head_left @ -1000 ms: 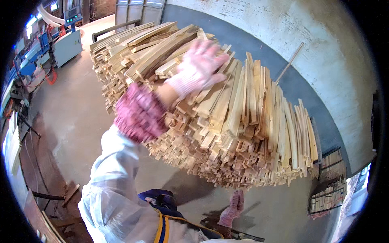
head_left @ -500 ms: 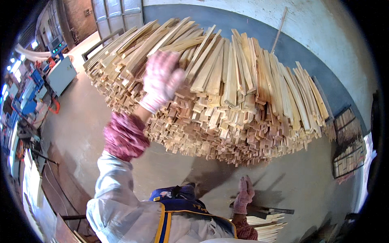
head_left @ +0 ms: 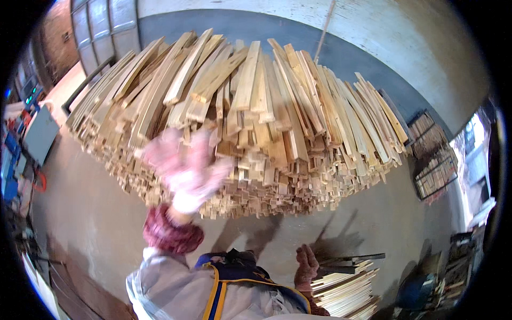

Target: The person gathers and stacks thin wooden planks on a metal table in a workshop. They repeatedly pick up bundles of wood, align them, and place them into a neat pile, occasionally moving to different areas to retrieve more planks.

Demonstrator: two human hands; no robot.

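A big pile of wooden strips [head_left: 298, 125] stands before me, their cut ends facing my way. My left hand [head_left: 186, 162], in a pale pink-and-white glove, is raised in front of the pile's left part. It is smeared by motion, but its fingers are spread and hold nothing. Whether it touches any strip, I cannot tell. Low by my right side is my right hand [head_left: 306, 266], also gloved, its fingers stretched out and nothing visible in them. Beside it lies a stack of thin pale strips [head_left: 346, 290] with dark bars [head_left: 349, 264] at its far end.
Blue and white machines [head_left: 40, 133] stand at the far left. A metal door [head_left: 101, 26] and a blue-and-white wall [head_left: 213, 21] rise behind the pile. Racks of short wood pieces [head_left: 437, 170] stand at the right, with dark clutter [head_left: 437, 282] nearer me.
My view has turned to the right, so the pile sits further left. The left hand has come down from the top strips toward me, its fingers spreading. The right hand stays low at my side.
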